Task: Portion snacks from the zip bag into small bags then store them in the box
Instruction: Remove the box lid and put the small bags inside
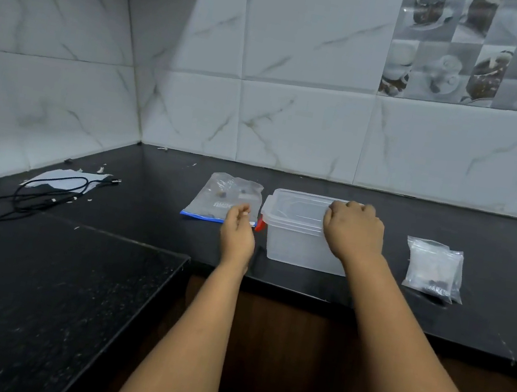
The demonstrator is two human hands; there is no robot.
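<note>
Black, speckled stone forms the L-shaped desk (495, 253), backed by glossy white marble-patterned tiles. On it, at centre, stands the box (298, 236): translucent frosted plastic, rectangular with rounded corners, its lid seated and a red clip showing at its left end. The right hand (351, 232) rests on the lid's right part, fingers curled over the far rim, apparently gripping the lid. The left hand (238, 231) hovers just left of the box with fingers loosely curled; whether it pinches anything cannot be told. Beyond it lies the zip bag (216, 197), flat, clear film with a blue seal strip along its near edge and only a few dark pieces inside. Right of the box, well apart, sits a stack of small bags (433, 271), crinkled clear plastic with dark contents low down. Far left, a black cable (26, 199) loops over a paper scrap. Risk: the light box may skid or tip if the lid is pulled one-handed against a closed clip; slippery film bags may slide from the stack when lifted.
</note>
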